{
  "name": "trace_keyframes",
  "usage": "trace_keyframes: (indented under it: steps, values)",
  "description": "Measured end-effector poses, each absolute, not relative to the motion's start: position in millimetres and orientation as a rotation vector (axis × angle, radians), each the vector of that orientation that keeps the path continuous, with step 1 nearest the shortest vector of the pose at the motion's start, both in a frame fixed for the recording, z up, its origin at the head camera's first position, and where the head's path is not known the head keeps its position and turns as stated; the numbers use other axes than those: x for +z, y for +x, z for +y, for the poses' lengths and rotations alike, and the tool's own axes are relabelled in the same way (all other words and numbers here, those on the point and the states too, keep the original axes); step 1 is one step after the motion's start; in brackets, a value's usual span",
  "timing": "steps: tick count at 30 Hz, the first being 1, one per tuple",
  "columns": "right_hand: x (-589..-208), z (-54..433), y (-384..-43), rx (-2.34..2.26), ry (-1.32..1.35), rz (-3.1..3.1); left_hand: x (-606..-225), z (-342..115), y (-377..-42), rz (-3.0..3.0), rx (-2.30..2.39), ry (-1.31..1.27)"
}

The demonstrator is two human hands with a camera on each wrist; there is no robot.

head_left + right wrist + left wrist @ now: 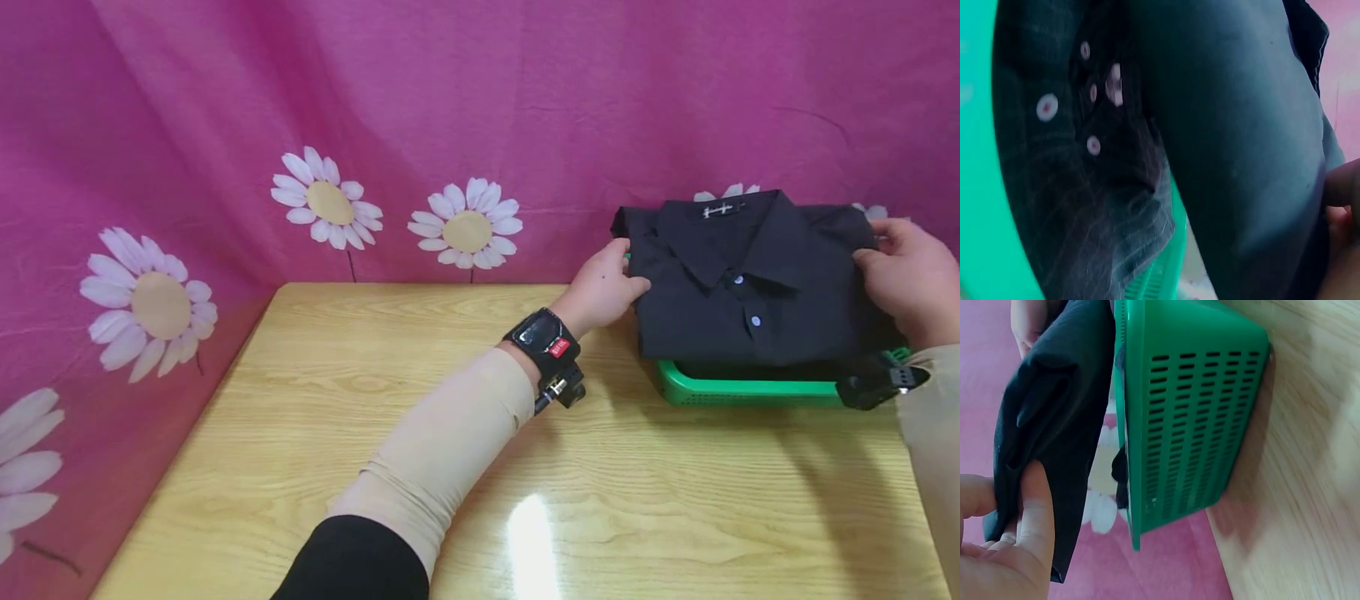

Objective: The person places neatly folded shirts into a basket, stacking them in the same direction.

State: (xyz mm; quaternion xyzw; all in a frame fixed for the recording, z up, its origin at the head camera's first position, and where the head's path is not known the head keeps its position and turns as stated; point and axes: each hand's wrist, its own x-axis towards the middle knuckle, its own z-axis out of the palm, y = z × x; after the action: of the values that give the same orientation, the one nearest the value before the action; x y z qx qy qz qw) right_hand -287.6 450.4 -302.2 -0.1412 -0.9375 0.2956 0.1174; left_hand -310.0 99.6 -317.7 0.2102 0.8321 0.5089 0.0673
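Observation:
A folded black shirt [693,304], collar on top and pale buttons down the front, is held over a green plastic basket [750,392]. My left hand [603,287] pinches its left edge between thumb and fingers, and the left wrist view shows the folded layers [1054,412] in that grip, above the basket rim. At the opposite side edge, my right hand [911,279] grips the shirt with the thumb in front. Inside the basket, the right wrist view shows dark clothing with thin lines [1066,206] and white buttons, below the held shirt.
The basket stands on a wood-grain table [337,417], toward its back right. Behind the table hangs a pink cloth [562,108] printed with white daisies. Wrist-worn devices, such as the black one [543,333] on the left wrist, stick out beside the hands.

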Motion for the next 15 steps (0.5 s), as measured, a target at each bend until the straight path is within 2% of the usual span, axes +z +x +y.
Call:
trace_keyframes:
  steps: [15]
  values:
    - [-324,490,-298,1.125,-0.406,-2.559,-329,150,-308,2.579,1.414,0.544]
